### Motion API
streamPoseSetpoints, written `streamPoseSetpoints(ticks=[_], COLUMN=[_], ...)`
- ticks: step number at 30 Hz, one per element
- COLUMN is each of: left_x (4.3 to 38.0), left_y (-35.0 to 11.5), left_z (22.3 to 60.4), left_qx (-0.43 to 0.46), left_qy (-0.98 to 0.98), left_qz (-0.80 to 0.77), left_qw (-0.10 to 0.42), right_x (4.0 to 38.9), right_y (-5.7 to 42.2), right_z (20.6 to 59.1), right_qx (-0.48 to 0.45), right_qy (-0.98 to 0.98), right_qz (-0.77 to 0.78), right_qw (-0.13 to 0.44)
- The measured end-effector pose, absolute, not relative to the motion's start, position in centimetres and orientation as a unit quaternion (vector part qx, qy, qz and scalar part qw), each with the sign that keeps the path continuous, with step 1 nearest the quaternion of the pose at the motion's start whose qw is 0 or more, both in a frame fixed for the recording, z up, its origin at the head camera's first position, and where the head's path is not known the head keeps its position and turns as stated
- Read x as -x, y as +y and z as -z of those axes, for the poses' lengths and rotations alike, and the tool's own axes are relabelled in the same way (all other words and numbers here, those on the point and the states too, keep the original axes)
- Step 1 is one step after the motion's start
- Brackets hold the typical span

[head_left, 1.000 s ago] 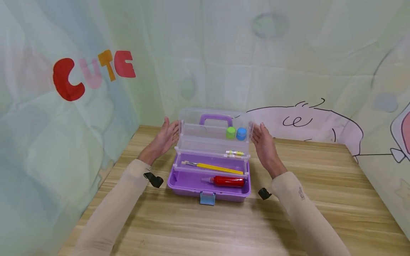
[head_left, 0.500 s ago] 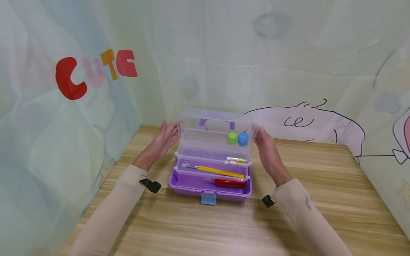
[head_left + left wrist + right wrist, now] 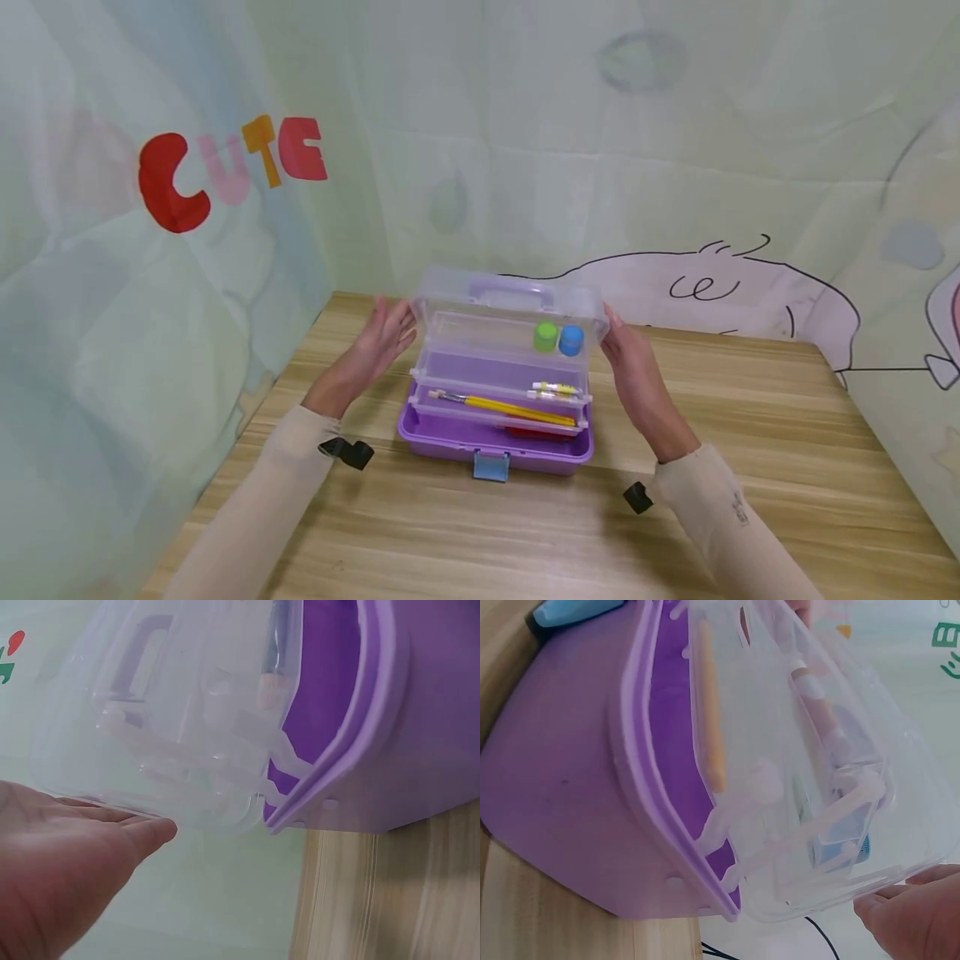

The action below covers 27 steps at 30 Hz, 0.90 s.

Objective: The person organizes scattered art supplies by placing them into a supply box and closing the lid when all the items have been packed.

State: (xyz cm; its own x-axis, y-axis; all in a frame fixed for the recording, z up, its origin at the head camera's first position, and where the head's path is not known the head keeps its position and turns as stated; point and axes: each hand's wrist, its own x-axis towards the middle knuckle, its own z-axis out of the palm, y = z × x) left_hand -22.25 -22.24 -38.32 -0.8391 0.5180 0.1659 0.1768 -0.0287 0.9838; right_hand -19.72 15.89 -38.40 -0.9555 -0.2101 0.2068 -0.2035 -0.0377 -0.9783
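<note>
A purple storage box (image 3: 442,450) stands on the table with its clear lid (image 3: 450,290) raised and tilted forward over stepped clear trays (image 3: 465,333). My left hand (image 3: 371,348) lies along the lid's left side, fingers straight; in the left wrist view its fingertips are right at the lid's edge. On the other side, my right hand (image 3: 639,375) supports the lid's right edge with extended fingers. A green-capped jar (image 3: 545,337) and a blue-capped jar (image 3: 572,340) sit in the top tray. Below are small white-and-yellow tubes (image 3: 557,389), then yellow-handled paintbrushes (image 3: 517,407). A red bottle (image 3: 536,432) is mostly hidden underneath.
A light blue latch (image 3: 491,467) hangs down at the box front. The wooden table (image 3: 480,542) extends around the box. Printed cloth walls (image 3: 525,167) rise behind the table and on both sides.
The lid has tipped forward and down, its purple handle coming toward the front, and the trays have lowered over the red bottle. Both hands have moved down and nearer with the lid.
</note>
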Motion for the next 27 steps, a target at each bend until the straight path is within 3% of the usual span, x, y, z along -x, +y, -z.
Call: streamPoseSetpoints(ticks=[27], left_x=[16.6], left_y=[-22.6], left_z=[39.3], left_qx=[-0.256], left_qy=[0.714], left_qz=[-0.638], left_qw=[0.131], right_x=[14.0], right_y=[15.9], right_z=[39.5], right_qx=[0.073], right_qy=[0.752], right_qz=[0.655], right_qw=[0.001])
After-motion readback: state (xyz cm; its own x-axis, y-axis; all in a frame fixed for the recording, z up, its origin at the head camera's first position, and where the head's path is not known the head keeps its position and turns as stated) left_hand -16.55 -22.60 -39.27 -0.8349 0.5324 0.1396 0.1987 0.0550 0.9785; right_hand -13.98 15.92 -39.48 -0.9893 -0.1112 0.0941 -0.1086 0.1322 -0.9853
